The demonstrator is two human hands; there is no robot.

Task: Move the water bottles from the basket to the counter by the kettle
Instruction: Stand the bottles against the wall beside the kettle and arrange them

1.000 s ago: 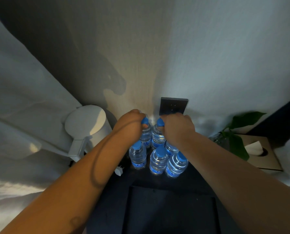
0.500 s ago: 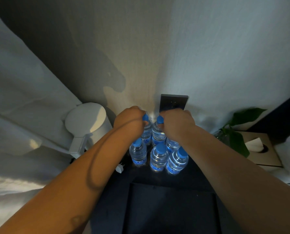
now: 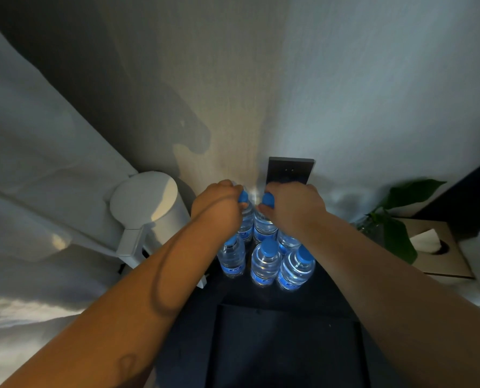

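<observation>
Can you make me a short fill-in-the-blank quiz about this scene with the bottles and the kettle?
1. The water bottles all have caps coloured ____.
2. The white kettle stands to the ____ of the bottles.
3. The left hand and right hand each grip a bottle by its ____.
4. The tissue box sits beside a green ____.

Missing words: blue; left; cap; plant

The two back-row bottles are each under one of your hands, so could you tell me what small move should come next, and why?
Probably let go and draw both hands back. The left hand and right hand each grip the blue cap of a back-row bottle that appears to stand upright on the dark counter behind three front bottles, right of the white kettle. Whether the bases have touched down is hidden.
</observation>
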